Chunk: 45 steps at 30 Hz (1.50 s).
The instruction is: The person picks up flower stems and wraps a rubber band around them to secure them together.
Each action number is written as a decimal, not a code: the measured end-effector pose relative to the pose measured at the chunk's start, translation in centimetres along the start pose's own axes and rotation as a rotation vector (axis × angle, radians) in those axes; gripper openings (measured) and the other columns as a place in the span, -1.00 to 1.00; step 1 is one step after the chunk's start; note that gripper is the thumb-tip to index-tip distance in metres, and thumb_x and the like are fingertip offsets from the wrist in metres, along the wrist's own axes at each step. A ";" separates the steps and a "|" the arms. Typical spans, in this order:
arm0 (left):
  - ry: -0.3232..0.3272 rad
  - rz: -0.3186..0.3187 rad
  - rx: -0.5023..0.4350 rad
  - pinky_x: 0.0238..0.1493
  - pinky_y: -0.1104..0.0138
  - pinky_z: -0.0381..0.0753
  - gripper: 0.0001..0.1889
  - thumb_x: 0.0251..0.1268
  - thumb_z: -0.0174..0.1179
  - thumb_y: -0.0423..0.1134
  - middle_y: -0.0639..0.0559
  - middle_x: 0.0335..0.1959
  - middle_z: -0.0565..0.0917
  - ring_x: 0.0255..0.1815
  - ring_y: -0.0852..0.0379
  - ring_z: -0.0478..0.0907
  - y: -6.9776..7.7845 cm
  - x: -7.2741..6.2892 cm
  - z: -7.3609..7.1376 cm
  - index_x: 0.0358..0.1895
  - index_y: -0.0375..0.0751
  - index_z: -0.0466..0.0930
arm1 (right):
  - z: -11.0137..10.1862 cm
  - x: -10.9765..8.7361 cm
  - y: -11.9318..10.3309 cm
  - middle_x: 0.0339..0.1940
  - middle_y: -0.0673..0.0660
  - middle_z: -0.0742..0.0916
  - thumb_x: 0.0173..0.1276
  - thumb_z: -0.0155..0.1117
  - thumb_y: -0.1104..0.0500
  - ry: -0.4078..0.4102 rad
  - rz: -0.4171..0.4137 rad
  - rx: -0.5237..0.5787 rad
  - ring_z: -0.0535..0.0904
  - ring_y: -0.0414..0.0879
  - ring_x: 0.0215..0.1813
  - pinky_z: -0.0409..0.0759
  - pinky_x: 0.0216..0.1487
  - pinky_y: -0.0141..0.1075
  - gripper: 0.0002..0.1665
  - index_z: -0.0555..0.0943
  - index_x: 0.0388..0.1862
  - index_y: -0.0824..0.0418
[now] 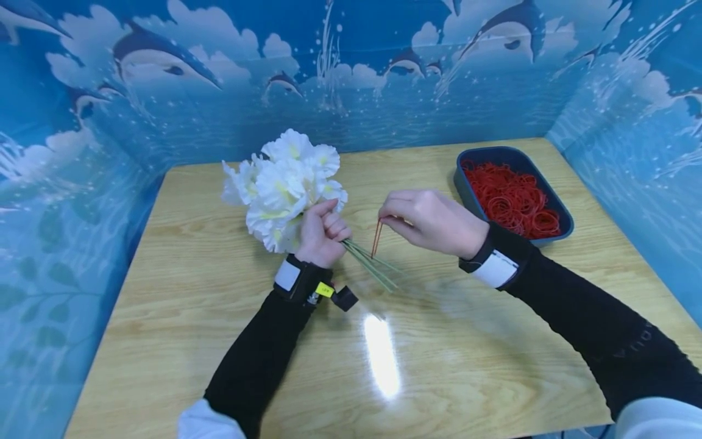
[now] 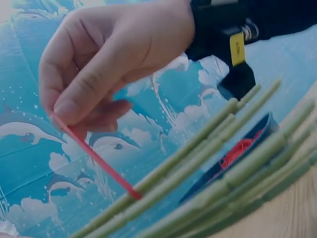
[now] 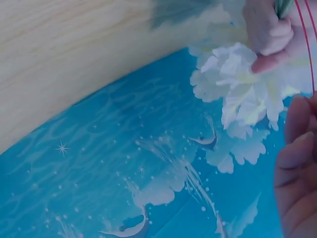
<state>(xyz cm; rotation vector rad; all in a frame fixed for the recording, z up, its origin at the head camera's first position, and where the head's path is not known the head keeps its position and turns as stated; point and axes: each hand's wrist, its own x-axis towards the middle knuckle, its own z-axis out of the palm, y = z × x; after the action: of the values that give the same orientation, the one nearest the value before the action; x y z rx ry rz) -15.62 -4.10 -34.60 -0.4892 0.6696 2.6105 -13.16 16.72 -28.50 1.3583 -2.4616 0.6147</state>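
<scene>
My left hand (image 1: 323, 235) grips a bunch of white artificial flowers (image 1: 287, 183) just below the blooms, fingers curled round the green stems (image 1: 373, 268). The stem ends stick out to the right, over the table. Above them, my right hand (image 1: 433, 222) pinches one end of a red rubber band (image 1: 376, 239) between thumb and fingertips. Seen from the left wrist, the band (image 2: 96, 156) is drawn taut, its lower end caught on one of the stems (image 2: 163, 186). In the right wrist view it shows as two thin red strands (image 3: 307, 44).
A dark blue plastic box (image 1: 465, 194) full of red rubber bands (image 1: 510, 201) stands at the right rear of the wood-grain table (image 1: 219, 341). A blue dolphin-print cloth (image 1: 356, 97) hangs round the back and sides. Both wrists wear black straps.
</scene>
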 end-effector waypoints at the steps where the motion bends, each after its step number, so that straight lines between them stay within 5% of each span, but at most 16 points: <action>1: -0.006 -0.003 -0.009 -0.63 0.51 -0.16 -0.46 0.56 -0.10 -0.31 0.21 -0.89 0.07 -0.91 0.32 0.05 0.0 -0.1 0.0 -0.72 0.03 0.05 | -0.1 0.1 0.1 -0.33 0.07 0.75 0.35 0.35 0.34 0.008 0.008 0.011 0.67 -0.19 -0.32 0.66 -0.28 -0.28 -0.95 0.69 -0.25 0.23; 8: -0.108 -0.028 -0.168 -0.59 0.50 -0.20 -0.39 0.61 -0.15 -0.26 0.17 -0.91 0.09 -0.91 0.27 0.03 0.4 -1.3 0.6 -0.79 -0.01 0.03 | 1.1 0.0 2.0 -0.42 0.08 0.75 0.35 0.36 0.33 0.102 0.145 0.139 0.52 -0.25 -0.46 0.47 -0.45 -0.38 -0.95 0.73 -0.28 0.22; 14: -0.191 0.035 -0.454 -0.52 0.52 -0.26 -0.39 0.63 -0.20 -0.24 0.20 -0.78 -0.10 -0.81 0.29 -0.14 0.9 -2.3 1.0 -0.75 0.00 -0.12 | 4.7 -0.8 3.4 -0.46 0.15 0.74 0.38 0.33 0.31 0.172 0.368 0.357 0.54 -0.25 -0.50 0.50 -0.46 -0.44 -0.93 0.74 -0.27 0.26; 18: -0.170 0.141 -0.601 -0.51 0.51 -0.25 -0.40 0.63 -0.18 -0.22 0.19 -0.76 -0.12 -0.79 0.28 -0.17 1.1 -2.5 1.1 -0.73 -0.01 -0.14 | 6.4 -0.8 3.2 -0.39 0.21 0.77 0.36 0.34 0.33 0.197 0.493 0.509 0.60 -0.27 -0.47 0.55 -0.43 -0.43 -0.92 0.74 -0.22 0.31; 24: -0.093 0.233 -0.714 -0.57 0.46 -0.23 -0.38 0.61 -0.10 -0.19 0.16 -0.76 -0.11 -0.80 0.24 -0.17 1.9 -2.6 1.4 -0.74 -0.03 -0.10 | 8.3 -0.6 1.5 -0.40 0.31 0.75 0.32 0.30 0.43 0.242 0.500 0.596 0.51 -0.24 -0.58 0.48 -0.54 -0.42 -0.84 0.73 -0.14 0.36; 31: -0.085 0.369 -0.684 -0.56 0.43 -0.23 -0.41 0.62 -0.11 -0.16 0.16 -0.70 -0.15 -0.80 0.22 -0.18 2.5 -2.6 1.7 -0.67 -0.02 -0.15 | 9.5 -0.4 -1.7 -0.51 0.20 0.73 0.41 0.30 0.27 0.262 0.552 0.588 0.41 -0.29 -0.61 0.35 -0.56 -0.43 -0.87 0.75 -0.25 0.32; 41: -0.019 0.510 -0.486 -0.57 0.45 -0.26 -0.37 0.64 -0.14 -0.21 0.16 -0.73 -0.14 -0.84 0.28 -0.12 1.5 -1.2 1.5 -0.78 -0.04 -0.06 | 8.3 -0.3 -3.9 -0.55 0.11 0.69 0.30 0.35 0.39 0.417 0.287 0.234 0.46 -0.25 -0.56 0.43 -0.53 -0.47 -0.95 0.73 -0.32 0.33; 45: -0.043 0.534 -0.377 -0.50 0.42 -0.34 -0.33 0.66 -0.22 -0.22 0.16 -0.75 -0.16 -0.76 0.28 -0.25 0.4 -0.6 1.5 -0.84 -0.03 -0.02 | 7.3 -0.2 -3.7 -0.56 0.13 0.69 0.29 0.34 0.41 0.396 0.260 0.232 0.43 -0.25 -0.57 0.41 -0.53 -0.47 -0.94 0.74 -0.30 0.36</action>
<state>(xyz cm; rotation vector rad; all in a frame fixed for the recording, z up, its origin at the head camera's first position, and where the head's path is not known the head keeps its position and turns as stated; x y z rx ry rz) -15.62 -3.87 -32.96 -0.3981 0.3164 3.2687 -10.08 11.55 -34.09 0.8792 -2.3020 1.1392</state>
